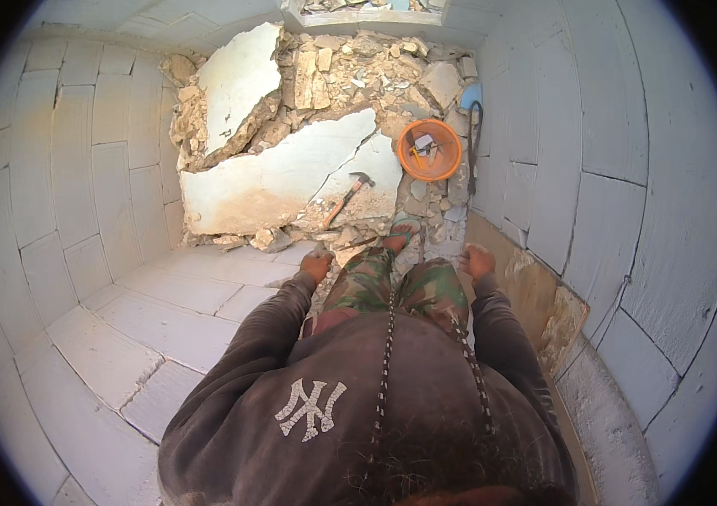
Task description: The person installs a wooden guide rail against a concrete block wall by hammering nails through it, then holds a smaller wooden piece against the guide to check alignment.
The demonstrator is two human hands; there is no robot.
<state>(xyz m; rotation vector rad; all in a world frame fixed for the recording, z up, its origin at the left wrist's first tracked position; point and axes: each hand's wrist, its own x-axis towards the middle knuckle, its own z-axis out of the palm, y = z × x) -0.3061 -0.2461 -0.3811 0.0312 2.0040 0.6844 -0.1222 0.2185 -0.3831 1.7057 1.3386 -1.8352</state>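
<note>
My left hand (317, 266) hangs beside my left thigh, its fingers closed. A thin dark rod (357, 244) runs out from it toward my foot, and seems to be in its grip. On the other side my right hand (478, 261) is curled into a fist near the wall, with nothing visible in it. A claw hammer (347, 201) with a reddish-brown handle lies ahead on a cracked, pale slab (278, 181). Right of the slab stands an orange bucket (430, 174) with a few small tools inside, one yellow.
Broken stone and rubble (367, 72) fill the far end. Another pale slab (240, 84) leans at the far left. Block walls (88, 160) rise on both sides. A brown board (518, 278) leans by the right wall; a dark bent bar (474, 148) stands behind the bucket.
</note>
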